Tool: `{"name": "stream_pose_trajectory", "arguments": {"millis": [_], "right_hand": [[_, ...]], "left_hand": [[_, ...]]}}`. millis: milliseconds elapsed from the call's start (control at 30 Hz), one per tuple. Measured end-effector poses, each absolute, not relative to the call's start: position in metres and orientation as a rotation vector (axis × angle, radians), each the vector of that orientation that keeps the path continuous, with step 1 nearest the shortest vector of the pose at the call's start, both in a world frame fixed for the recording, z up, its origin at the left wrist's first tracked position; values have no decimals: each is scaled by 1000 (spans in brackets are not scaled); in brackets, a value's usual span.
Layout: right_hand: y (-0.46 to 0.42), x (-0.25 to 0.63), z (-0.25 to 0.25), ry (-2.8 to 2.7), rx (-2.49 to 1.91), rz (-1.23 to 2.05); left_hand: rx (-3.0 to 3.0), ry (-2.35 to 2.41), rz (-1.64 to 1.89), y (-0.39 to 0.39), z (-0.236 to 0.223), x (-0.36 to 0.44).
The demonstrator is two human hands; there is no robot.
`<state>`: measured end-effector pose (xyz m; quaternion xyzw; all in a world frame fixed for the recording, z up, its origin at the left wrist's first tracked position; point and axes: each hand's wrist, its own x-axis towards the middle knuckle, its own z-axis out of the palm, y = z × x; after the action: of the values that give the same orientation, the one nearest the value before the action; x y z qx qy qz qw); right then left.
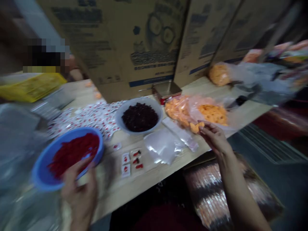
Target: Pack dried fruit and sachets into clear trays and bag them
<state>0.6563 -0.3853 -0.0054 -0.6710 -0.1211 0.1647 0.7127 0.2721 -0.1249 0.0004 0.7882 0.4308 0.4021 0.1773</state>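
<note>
My left hand (pixel 80 189), blurred by motion, is at the near rim of a blue bowl (pixel 36 178) heaped with small red pieces (pixel 74 152). Its index finger and thumb look apart, and nothing shows between them. On the right, my right hand (pixel 214 138) pinches a small orange foam-like piece (pixel 196 127) in its fingertips. Just behind it lies an open clear bag of orange pieces (pixel 213 114). Between the hands, small white printed packets (pixel 125 164) lie beside red and dark pieces (pixel 136 160) on the wooden table (pixel 144 179).
A pale bowl of dark pieces (pixel 140 117) stands mid-table beside a heap of printed packets (pixel 89 118). Clear plastic bags (pixel 163 144) lie in front. Behind are a metal tin (pixel 167 89) and large cardboard boxes (pixel 115 41). A yellow basket (pixel 31 86) and another person are at left.
</note>
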Motion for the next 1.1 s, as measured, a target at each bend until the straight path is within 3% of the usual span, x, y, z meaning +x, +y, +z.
{"name": "stream_pose_trajectory", "arguments": {"millis": [167,333,500,867,1000,1100], "right_hand": [[-288,482,-42,-301,-1158,952],[-219,395,-66,-325,-1028,1187],[-209,405,-72,-491,-1177,1039],[-280,442,-64,-517,-1414,901],[-312,465,-52,-501,-1499,774],[-344,516,-35,-476,-1561,503]], "left_hand": [[1771,848,692,-184,-8,311],[1649,1057,763,-165,-35,268],[1891,1146,641,-129,-52,231],[2417,1168,304,-121,-70,242],[2586,1228,355,-123,-68,244],[2616,1155,488,-121,-65,242]]}}
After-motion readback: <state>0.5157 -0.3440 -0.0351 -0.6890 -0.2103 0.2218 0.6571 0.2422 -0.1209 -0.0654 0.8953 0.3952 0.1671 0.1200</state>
